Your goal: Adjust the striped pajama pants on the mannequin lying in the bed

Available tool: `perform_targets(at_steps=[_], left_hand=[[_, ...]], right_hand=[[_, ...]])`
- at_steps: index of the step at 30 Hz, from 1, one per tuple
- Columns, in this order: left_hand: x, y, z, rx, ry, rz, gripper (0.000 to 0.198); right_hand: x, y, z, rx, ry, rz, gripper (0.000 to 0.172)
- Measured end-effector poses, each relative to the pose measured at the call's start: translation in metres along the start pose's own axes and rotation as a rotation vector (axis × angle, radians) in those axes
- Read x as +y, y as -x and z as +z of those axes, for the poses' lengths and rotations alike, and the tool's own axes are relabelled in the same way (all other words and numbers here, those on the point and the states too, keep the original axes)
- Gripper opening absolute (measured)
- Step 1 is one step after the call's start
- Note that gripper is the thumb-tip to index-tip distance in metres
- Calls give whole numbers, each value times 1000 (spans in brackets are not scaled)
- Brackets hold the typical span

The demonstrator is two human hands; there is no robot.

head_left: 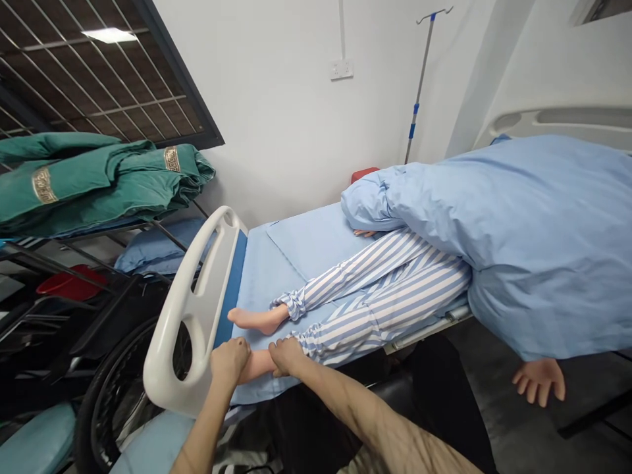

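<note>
A manikin lies on a hospital bed (296,250) in blue-and-white striped trousers (385,289). A light blue cover (518,224) hides its upper body. One manikin hand (539,380) hangs off the bed's near side. My left hand (228,362) is closed round the near foot, by the white footboard (192,309). My right hand (286,355) grips the same leg at the ankle (257,366), just below the trouser cuff. The far foot (254,319) rests bare on the sheet.
A wheelchair (113,382) stands left of the footboard. Folded green blankets (99,178) lie on a rack at the left, with a red basin (69,283) below. An IV pole (419,85) stands against the white wall behind the bed.
</note>
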State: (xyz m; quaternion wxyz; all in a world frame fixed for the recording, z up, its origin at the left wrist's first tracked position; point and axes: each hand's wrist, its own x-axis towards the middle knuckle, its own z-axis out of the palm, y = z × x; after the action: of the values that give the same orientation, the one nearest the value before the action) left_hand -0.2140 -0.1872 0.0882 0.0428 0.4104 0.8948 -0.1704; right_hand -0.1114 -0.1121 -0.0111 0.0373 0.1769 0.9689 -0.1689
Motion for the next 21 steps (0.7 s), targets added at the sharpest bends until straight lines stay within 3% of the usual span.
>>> perform_targets(at_steps=[10, 15, 18, 21], left_hand=[[4, 8, 9, 115, 37, -158, 47], [1, 6, 8, 106, 81, -166, 48], [-1, 2, 12, 115, 74, -146, 48], [-2, 0, 14, 140, 63, -130, 48]], right_hand=[[0, 0, 0, 1, 11, -24, 71], [4, 16, -19, 38, -52, -224, 67], [14, 31, -31, 159, -115, -344, 53], [30, 47, -36, 245, -109, -233, 35]])
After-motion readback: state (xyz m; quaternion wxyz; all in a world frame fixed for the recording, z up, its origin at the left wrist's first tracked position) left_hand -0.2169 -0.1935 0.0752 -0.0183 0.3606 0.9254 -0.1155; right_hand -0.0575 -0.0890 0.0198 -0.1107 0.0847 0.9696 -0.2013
